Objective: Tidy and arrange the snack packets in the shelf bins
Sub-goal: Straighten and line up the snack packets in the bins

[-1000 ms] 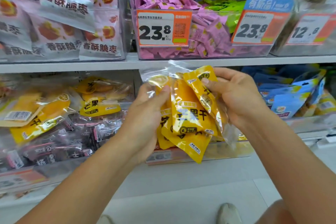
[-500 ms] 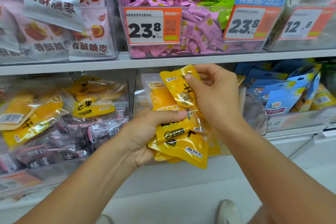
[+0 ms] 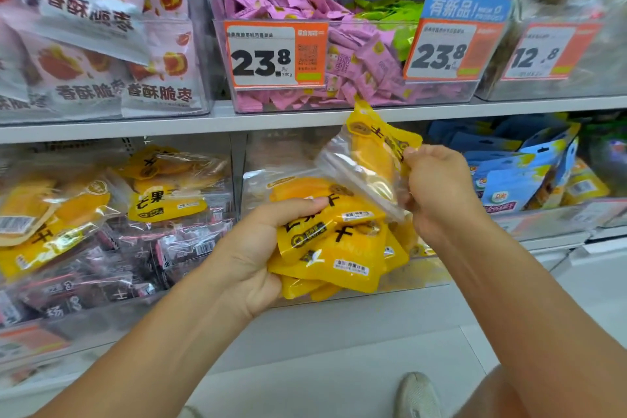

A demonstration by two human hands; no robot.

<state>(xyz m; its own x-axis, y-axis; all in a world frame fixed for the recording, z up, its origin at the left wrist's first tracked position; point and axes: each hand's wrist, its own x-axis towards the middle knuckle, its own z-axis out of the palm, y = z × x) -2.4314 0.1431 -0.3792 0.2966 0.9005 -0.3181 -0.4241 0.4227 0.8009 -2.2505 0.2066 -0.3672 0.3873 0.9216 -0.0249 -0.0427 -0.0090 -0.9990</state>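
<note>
Left hand (image 3: 258, 248) clasps yellow stack (image 3: 336, 248) before lower shelf bin (image 3: 390, 288), thumb across top. Right hand (image 3: 437, 190), at 2 o'clock of stack, pinches single packet (image 3: 369, 159), tilted, upper end overlapping shelf edge (image 3: 135, 127). Both grips clenched on packets.

Above the right hand (image 3: 437, 190), the shelf edge (image 3: 135, 127) is capping the clear bin (image 3: 271, 153), leaving open room behind the raised mango packet (image 3: 369, 159); yellow packets (image 3: 332, 248) are crowding below the left hand (image 3: 258, 248).
</note>
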